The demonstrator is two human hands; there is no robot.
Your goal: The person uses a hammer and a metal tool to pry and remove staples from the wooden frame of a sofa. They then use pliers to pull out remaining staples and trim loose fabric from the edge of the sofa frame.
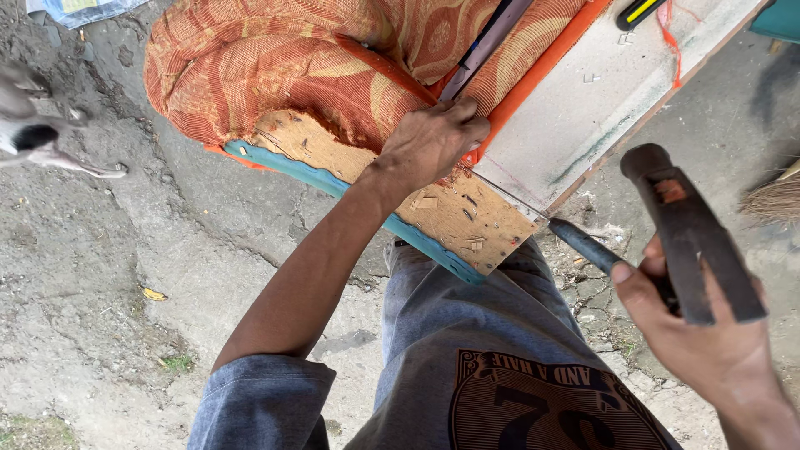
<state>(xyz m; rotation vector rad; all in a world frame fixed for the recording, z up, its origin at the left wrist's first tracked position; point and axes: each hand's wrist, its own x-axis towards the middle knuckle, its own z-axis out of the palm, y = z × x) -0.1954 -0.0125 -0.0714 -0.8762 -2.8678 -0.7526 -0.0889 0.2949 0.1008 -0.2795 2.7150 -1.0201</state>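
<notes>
Head view, looking straight down. Left hand (433, 142) pressed onto orange patterned upholstery fabric (283, 67), fingers curled and pinching the fabric edge against the chipboard frame panel (450, 212) of an upturned furniture piece. Left grip closed on the fabric. Fabric bunched and folded over the rounded end of the frame, covering most of it; bare chipboard exposed below the hand, dotted with staples and small torn scraps. Teal edging strip (333, 179) running along the lower edge of the panel, touching it from the rounded end to the corner near the person's lap.

Right hand (708, 333) at lower right, well apart from the left, wrapped round a hammer (687, 225). Right grip closed on the hammer. Dark, worn hammer head raised above the hand with a reddish patch near its top; dark handle projecting toward the panel corner, its tip just beside that corner. Contact there cannot be told.

Pale board (600, 100) adjoining the chipboard on the upper right, bordered by an orange fabric band. Black and yellow tool (637, 12) lying at the top edge of that board, partly out of frame. Loose orange thread (671, 42) trailing beside it.

Cracked concrete floor (125, 250) beneath everything. Grey printed shirt (467, 350) visible at bottom centre. Broom bristles (771, 200) at the right edge.
</notes>
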